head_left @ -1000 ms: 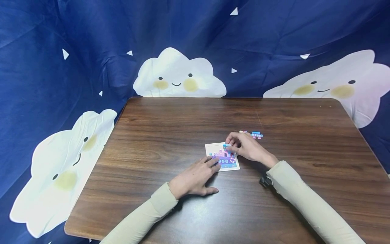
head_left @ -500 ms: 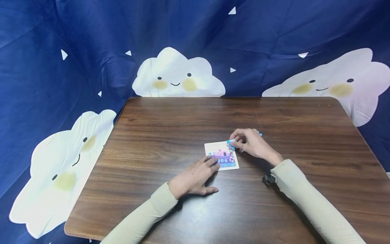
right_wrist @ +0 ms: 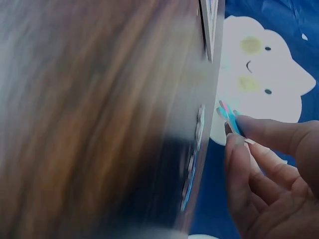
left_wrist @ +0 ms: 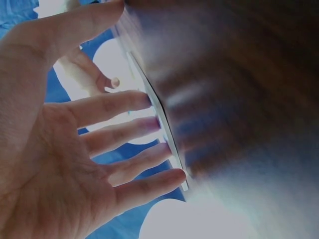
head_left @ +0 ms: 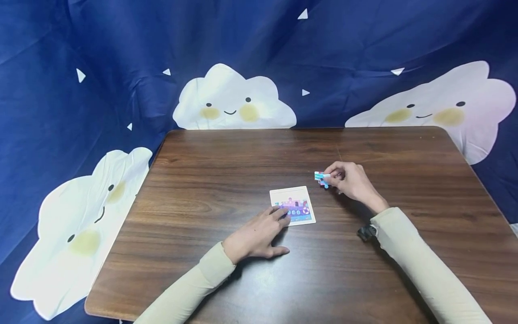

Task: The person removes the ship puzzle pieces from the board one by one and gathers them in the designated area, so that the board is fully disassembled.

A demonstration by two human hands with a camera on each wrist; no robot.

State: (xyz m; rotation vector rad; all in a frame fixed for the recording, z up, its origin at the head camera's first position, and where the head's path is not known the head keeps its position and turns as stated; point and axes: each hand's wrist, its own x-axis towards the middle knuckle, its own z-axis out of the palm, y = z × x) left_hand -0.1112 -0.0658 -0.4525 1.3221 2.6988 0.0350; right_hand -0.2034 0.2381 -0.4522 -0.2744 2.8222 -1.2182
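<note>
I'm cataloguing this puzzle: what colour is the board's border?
The border is white, seen best in the head view.

- No text, label, brand, number or sign is showing legibly in any view.
- Any lettering on the puzzle board (head_left: 284, 195) is appearing too small to read.

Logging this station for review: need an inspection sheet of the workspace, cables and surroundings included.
Surface: brown wood-grain table, glare on the near side.
Job's things: puzzle board, partly filled, far part white; loose pieces lie on the table, apart from it.
Clutter: nothing seen.
Hands: left hand touches the board, fingers straight; right hand pinches a puzzle piece above the table.
Cables: nothing seen.
Surroundings: dark blue backdrop with smiling white clouds.
</note>
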